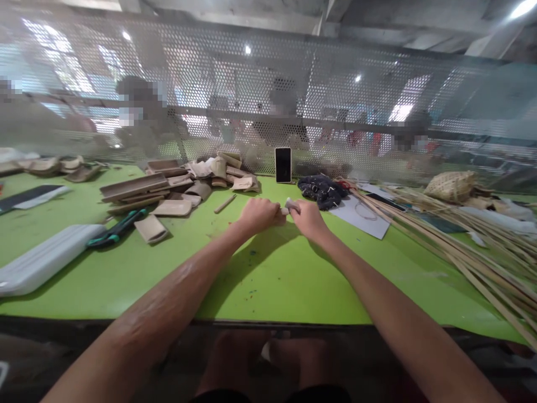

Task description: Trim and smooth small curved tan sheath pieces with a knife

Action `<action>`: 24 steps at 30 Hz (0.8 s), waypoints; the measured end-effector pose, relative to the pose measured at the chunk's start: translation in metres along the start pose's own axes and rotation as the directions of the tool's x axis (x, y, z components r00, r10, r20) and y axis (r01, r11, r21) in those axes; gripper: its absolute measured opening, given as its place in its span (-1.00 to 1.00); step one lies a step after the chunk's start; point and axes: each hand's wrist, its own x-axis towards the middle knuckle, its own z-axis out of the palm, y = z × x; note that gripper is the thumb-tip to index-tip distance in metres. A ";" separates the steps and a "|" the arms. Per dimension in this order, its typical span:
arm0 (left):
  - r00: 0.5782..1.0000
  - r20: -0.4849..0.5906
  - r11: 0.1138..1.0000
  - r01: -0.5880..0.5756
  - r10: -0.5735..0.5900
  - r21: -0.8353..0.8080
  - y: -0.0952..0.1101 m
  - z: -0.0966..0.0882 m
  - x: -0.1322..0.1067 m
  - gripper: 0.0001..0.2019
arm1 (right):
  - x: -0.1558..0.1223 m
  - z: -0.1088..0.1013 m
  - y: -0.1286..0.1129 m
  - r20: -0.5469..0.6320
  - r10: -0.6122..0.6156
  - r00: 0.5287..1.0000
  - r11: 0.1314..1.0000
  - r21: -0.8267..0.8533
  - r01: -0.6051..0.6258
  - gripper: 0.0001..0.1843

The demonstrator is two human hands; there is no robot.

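Over the middle of the green table (277, 285), my two hands are close together. My left hand (260, 214) is closed with its knuckles up, and a pale tip shows at its thumb side. What lies inside that fist is hidden. My right hand (309, 217) pinches a small pale grey piece (289, 204) between thumb and fingers, right beside the left fist. Whether both hands hold the same item I cannot tell. A short thin stick (225, 204) lies on the table left of my left hand.
Split bamboo pieces (134, 188), green-and-black hand shears (117, 228) and a white slab (52, 257) lie left. A phone (283, 165) stands before the perforated screen (235, 84). Dark cloth (322, 190), white paper (364, 215), long bamboo strips (474, 263) and a woven basket (451, 186) lie right.
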 end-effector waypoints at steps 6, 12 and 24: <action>1.000 0.018 0.997 -0.018 0.016 0.077 0.003 0.000 0.003 -0.59 | 0.001 -0.001 0.005 0.114 0.016 0.993 0.997 -0.082 -0.007 -0.77; 0.998 0.058 0.998 -0.002 -0.001 0.064 0.005 -0.002 0.002 -0.57 | -0.001 0.000 0.007 0.056 -0.002 0.998 1.000 -0.023 0.003 -0.78; 0.999 0.054 0.996 -0.005 0.000 0.094 0.008 -0.004 -0.001 -0.67 | -0.001 -0.003 0.012 0.213 0.105 0.971 0.988 0.087 -0.125 -0.78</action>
